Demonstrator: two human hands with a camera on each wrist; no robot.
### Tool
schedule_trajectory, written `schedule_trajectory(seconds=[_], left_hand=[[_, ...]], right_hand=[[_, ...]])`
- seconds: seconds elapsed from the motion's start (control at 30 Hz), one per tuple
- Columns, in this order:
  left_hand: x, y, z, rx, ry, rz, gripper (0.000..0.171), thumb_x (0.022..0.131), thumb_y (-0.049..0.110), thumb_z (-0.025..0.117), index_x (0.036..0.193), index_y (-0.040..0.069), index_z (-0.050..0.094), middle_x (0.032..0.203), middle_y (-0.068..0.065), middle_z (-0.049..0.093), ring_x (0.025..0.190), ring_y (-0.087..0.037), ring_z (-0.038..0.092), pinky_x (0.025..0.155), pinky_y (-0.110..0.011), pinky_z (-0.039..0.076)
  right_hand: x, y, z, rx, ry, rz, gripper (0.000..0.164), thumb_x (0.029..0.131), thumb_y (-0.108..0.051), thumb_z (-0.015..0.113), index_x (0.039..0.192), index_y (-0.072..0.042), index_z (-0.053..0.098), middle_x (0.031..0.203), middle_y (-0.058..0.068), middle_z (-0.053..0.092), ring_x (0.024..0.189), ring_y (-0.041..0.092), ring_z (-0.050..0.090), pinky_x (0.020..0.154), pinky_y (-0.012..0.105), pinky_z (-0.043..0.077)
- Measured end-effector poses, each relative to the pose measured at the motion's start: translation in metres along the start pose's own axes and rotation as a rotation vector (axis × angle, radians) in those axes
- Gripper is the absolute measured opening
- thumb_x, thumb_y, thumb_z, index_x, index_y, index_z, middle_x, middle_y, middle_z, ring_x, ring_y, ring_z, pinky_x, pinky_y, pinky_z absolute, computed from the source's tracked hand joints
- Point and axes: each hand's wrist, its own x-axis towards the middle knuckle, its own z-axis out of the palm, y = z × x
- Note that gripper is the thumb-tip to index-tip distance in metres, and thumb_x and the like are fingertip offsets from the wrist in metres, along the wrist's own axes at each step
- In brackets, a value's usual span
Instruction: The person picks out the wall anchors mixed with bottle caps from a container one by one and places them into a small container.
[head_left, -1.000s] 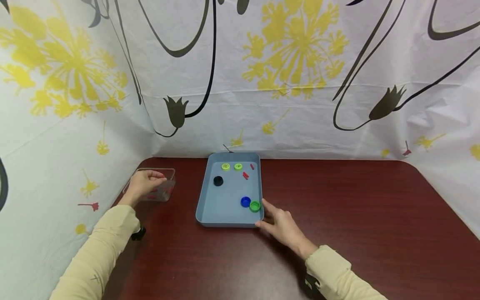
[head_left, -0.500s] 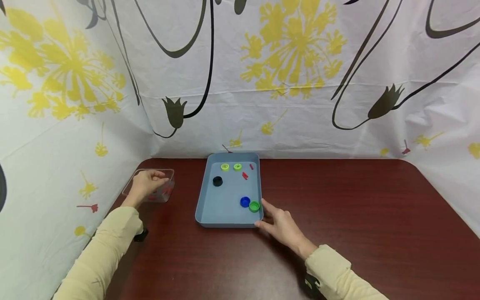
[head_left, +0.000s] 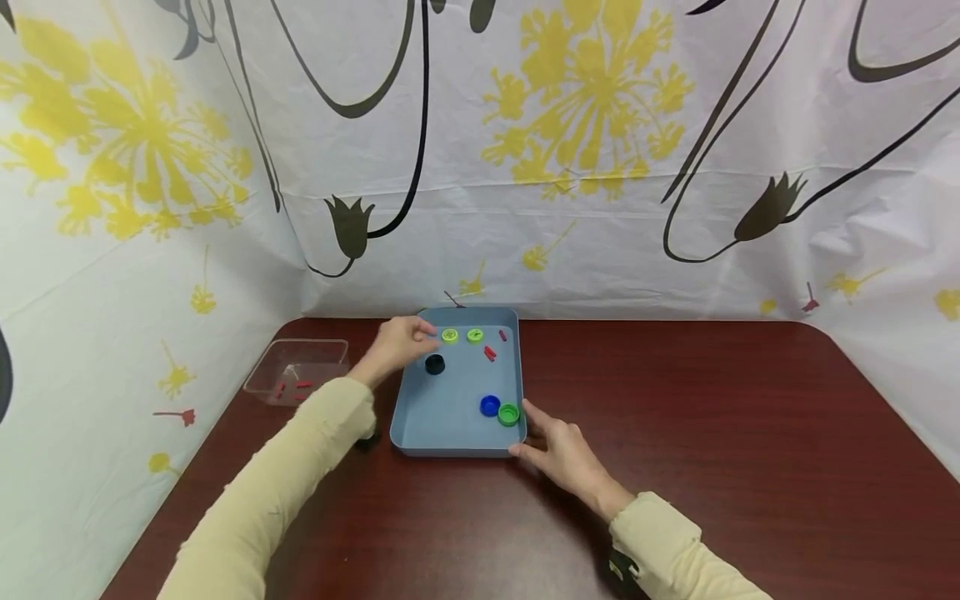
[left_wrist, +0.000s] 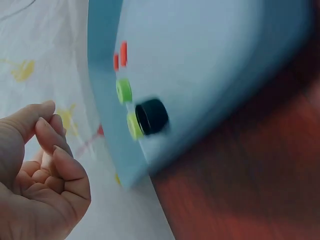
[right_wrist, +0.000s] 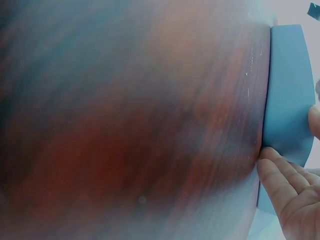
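Observation:
My left hand point(head_left: 402, 342) is over the far left corner of the blue-grey tray point(head_left: 457, 442), its fingers loosely bent. Nothing shows between the fingertips in the left wrist view. Near it in the tray lie a black bottle cap point(head_left: 435, 364) and two yellow-green caps point(head_left: 450, 336). Several small red pieces point(head_left: 490, 353) lie at the tray's far right. A blue cap point(head_left: 490, 406) and a green cap point(head_left: 508, 414) sit near its front right corner. There my right hand point(head_left: 566, 454) holds the tray's edge, thumb at the front and fingers along the outer side.
Left of the tray stands a clear plastic box point(head_left: 296, 354) with several red pieces in it. The dark red-brown table point(head_left: 712, 433) extends to the right. A patterned white cloth point(head_left: 600, 250) hangs behind and along the left side.
My left hand has left the clear box and moved right to the tray. A bit of red showed at its fingertips a second ago. My right hand has kept its place.

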Motion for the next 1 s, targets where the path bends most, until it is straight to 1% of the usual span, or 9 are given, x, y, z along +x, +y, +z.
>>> schedule_trajectory(seconds=[0.1, 0.2, 0.33, 0.4, 0.53, 0.63, 0.8, 0.87, 1.0], left_hand=[[0.010, 0.018, 0.013, 0.026, -0.051, -0.015, 0.032, 0.089, 0.025, 0.070, 0.113, 0.003, 0.070, 0.111, -0.015, 0.070, 0.096, -0.025, 0.065, 0.083, -0.037, 0.055], [0.018, 0.032, 0.025, 0.063, -0.078, -0.035, 0.033, 0.089, 0.024, 0.071, 0.114, 0.003, 0.070, 0.117, -0.014, 0.069, 0.102, -0.026, 0.066, 0.088, -0.038, 0.054], [0.024, 0.043, 0.041, 0.092, -0.098, -0.079, 0.034, 0.087, 0.023, 0.073, 0.114, 0.003, 0.070, 0.120, -0.014, 0.068, 0.107, -0.028, 0.064, 0.090, -0.038, 0.054], [0.027, 0.045, 0.050, 0.093, -0.102, -0.094, 0.034, 0.085, 0.023, 0.074, 0.113, 0.003, 0.070, 0.121, -0.014, 0.068, 0.109, -0.028, 0.063, 0.091, -0.038, 0.053], [0.032, 0.043, 0.068, 0.112, -0.094, -0.086, 0.036, 0.085, 0.021, 0.075, 0.115, 0.002, 0.069, 0.123, -0.014, 0.067, 0.112, -0.028, 0.062, 0.095, -0.038, 0.052], [0.034, 0.042, 0.077, 0.141, -0.078, -0.086, 0.035, 0.083, 0.020, 0.077, 0.112, 0.001, 0.069, 0.119, -0.013, 0.068, 0.108, -0.026, 0.063, 0.094, -0.036, 0.052], [0.033, 0.045, 0.086, 0.147, -0.080, -0.114, 0.030, 0.083, 0.019, 0.078, 0.102, -0.001, 0.067, 0.101, -0.011, 0.067, 0.084, -0.020, 0.056, 0.079, -0.033, 0.050], [0.033, 0.046, 0.089, 0.142, -0.084, -0.125, 0.030, 0.084, 0.019, 0.078, 0.103, -0.001, 0.067, 0.100, -0.012, 0.066, 0.083, -0.020, 0.056, 0.078, -0.033, 0.051], [0.034, 0.047, 0.093, 0.152, -0.068, -0.131, 0.030, 0.084, 0.020, 0.077, 0.105, 0.001, 0.067, 0.105, -0.012, 0.068, 0.089, -0.022, 0.060, 0.083, -0.035, 0.053]], right_hand=[[0.000, 0.000, 0.000, 0.006, 0.000, 0.003, 0.071, 0.086, -0.013, 0.074, 0.145, 0.008, 0.039, 0.128, 0.027, 0.062, 0.108, 0.033, 0.069, 0.084, 0.035, 0.058], [0.000, 0.001, 0.000, 0.007, 0.003, -0.001, 0.071, 0.086, -0.014, 0.074, 0.145, 0.008, 0.039, 0.129, 0.027, 0.062, 0.107, 0.033, 0.069, 0.083, 0.035, 0.058], [0.000, 0.001, 0.000, 0.010, 0.004, -0.012, 0.070, 0.086, -0.013, 0.074, 0.144, 0.008, 0.040, 0.129, 0.028, 0.061, 0.106, 0.033, 0.070, 0.082, 0.034, 0.058], [0.000, 0.001, 0.000, 0.013, 0.003, -0.017, 0.070, 0.086, -0.012, 0.074, 0.144, 0.009, 0.040, 0.129, 0.028, 0.061, 0.105, 0.034, 0.070, 0.081, 0.033, 0.058], [0.000, 0.001, 0.000, 0.014, 0.006, -0.024, 0.070, 0.086, -0.011, 0.074, 0.143, 0.009, 0.040, 0.127, 0.029, 0.062, 0.103, 0.033, 0.071, 0.078, 0.031, 0.059], [0.000, 0.002, 0.000, 0.019, 0.007, -0.025, 0.070, 0.086, -0.011, 0.074, 0.143, 0.009, 0.040, 0.128, 0.029, 0.061, 0.102, 0.032, 0.071, 0.077, 0.030, 0.059], [0.000, 0.002, 0.000, 0.012, 0.009, -0.024, 0.070, 0.085, -0.012, 0.075, 0.143, 0.010, 0.041, 0.128, 0.028, 0.061, 0.102, 0.032, 0.071, 0.079, 0.031, 0.059], [0.000, 0.002, -0.001, 0.005, 0.012, -0.025, 0.070, 0.086, -0.012, 0.075, 0.143, 0.010, 0.041, 0.128, 0.028, 0.061, 0.103, 0.032, 0.071, 0.080, 0.032, 0.059], [0.000, 0.002, -0.001, 0.004, 0.011, -0.031, 0.070, 0.086, -0.013, 0.075, 0.143, 0.009, 0.041, 0.129, 0.028, 0.061, 0.103, 0.032, 0.071, 0.080, 0.033, 0.059]])
